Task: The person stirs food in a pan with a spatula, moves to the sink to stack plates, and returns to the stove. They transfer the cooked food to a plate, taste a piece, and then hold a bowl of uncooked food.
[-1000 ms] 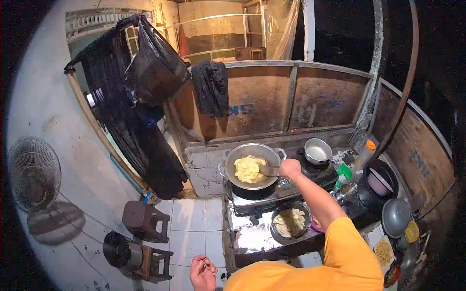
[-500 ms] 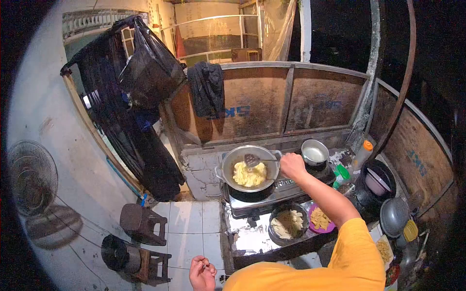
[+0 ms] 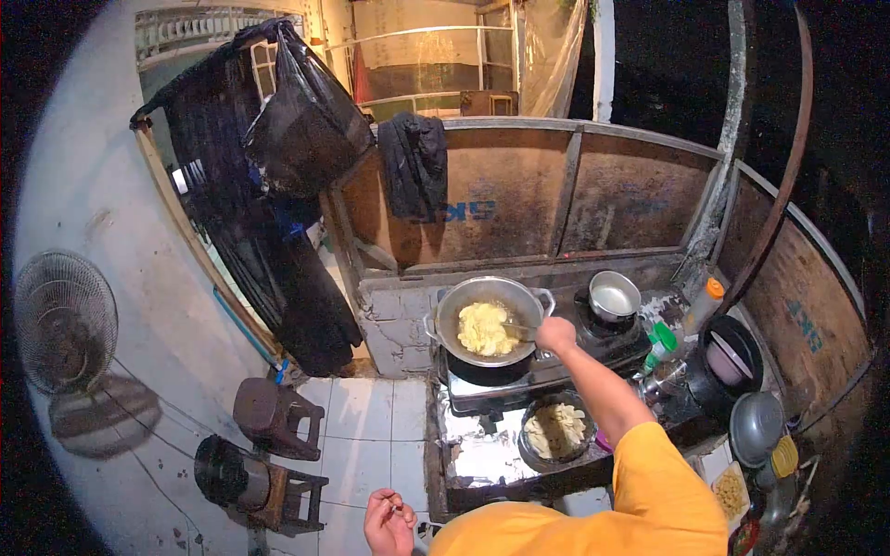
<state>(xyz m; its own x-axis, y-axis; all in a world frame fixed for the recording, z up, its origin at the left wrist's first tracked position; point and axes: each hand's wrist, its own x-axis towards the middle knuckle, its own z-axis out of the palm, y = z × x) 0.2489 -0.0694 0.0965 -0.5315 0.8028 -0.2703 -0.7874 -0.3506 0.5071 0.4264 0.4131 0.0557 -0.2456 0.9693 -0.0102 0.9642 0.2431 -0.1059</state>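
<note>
My right hand (image 3: 556, 334) is closed around the handle of a slotted turner (image 3: 521, 327), held over the wok's right side. Its blade is hard to make out among the yellow frying pieces (image 3: 487, 329). These lie in oil in the two-handled metal wok (image 3: 449, 306), which sits on the stove's left burner. Low in the view, my left hand (image 3: 389, 522) hangs away from the stove, palm up, fingers loosely curled, with nothing visible in it. In front of the stove, a dark bowl (image 3: 535, 456) holds pale raw-looking pieces (image 3: 559, 428). My right arm mostly covers a purple bowl (image 3: 603, 442).
A small metal pot (image 3: 615, 295) stands on the right burner of the stove (image 3: 477, 397). A green-topped bottle (image 3: 661, 341), an orange-capped bottle (image 3: 706, 301) and dark basins (image 3: 756, 428) are at the right. Stools (image 3: 276, 408) and a wall fan (image 3: 65, 320) are left.
The turner's blade, seen above the yellow pieces before, has dropped down among them. My right hand is lower against the wok. The view has shifted slightly, and my arm now covers more of the purple bowl.
</note>
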